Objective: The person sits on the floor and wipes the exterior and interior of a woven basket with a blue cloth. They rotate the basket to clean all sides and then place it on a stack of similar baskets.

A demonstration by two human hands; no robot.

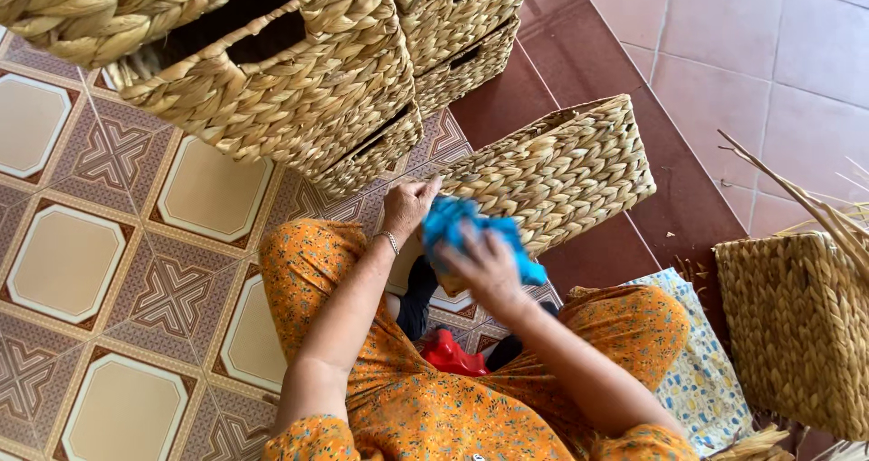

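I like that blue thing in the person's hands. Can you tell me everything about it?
The bright blue crumpled cloth looks soft and thin, bunched into a loose wad with folds and a corner sticking out to the right. The right hand grips it from below, fingers partly covering it. The left hand touches its upper left edge. It is held above the person's lap, right in front of the tilted rectangular woven straw basket. Whether it presses on the basket cannot be told.
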